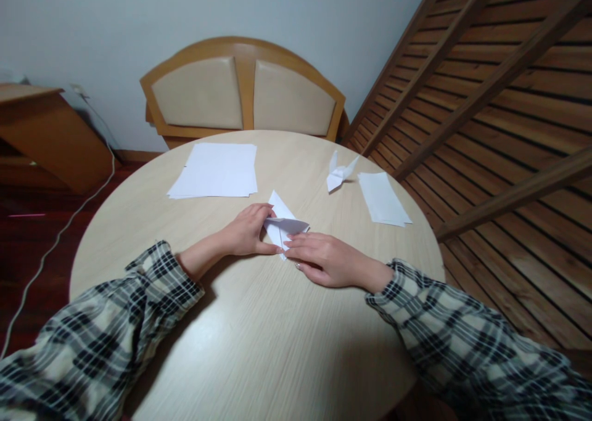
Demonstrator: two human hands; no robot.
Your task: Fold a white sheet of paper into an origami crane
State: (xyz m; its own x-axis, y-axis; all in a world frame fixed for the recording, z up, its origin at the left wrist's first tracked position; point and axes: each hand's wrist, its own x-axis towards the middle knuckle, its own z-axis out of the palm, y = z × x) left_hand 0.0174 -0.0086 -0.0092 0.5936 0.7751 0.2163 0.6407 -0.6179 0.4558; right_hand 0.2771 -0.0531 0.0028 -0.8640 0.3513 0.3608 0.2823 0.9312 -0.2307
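A partly folded white paper [283, 219] lies on the round pale wooden table [259, 347] in front of me. My left hand [247, 230] pinches the paper's left edge between thumb and fingers, lifting a flap. My right hand [326, 261] lies on the table with its fingers stretched out, the fingertips pressing the paper's near right part down. Both arms wear a plaid shirt.
A stack of white sheets [216, 169] lies at the table's far left. A finished folded paper crane [340, 173] stands at the far right, beside a narrow white paper [383, 198]. A padded wooden chair [243, 94] stands behind the table. Slatted wooden wall at right.
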